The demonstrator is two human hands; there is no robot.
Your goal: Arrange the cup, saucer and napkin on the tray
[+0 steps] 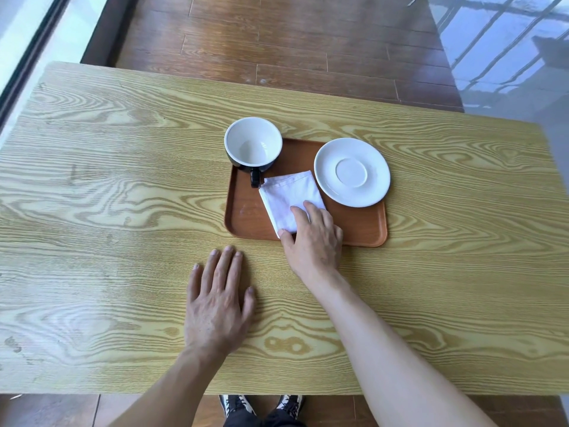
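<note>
Wood table (pixel 123 180), tray (pixel 363 229), napkin (pixel 286 198) angled far-right, R hand (pixel 314 238) pinching its corner, L hand (pixel 218 306) flat.

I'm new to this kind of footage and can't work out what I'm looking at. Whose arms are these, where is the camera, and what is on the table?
There is no machine here. A person wears a wide-angle camera on the head, looking forward and down, so the arms reaching in from the bottom are their own, and their shoes show below the table edge.

On the wooden table lies a brown tray. On it are a cup, black outside, white inside and empty, a white saucer beside it, not under it, and a folded white napkin between them.

The right hand has its fingers and thumb on the napkin's near corner; whether it pinches or just presses I cannot tell. The left hand lies flat and open on the table, holding nothing.
</note>
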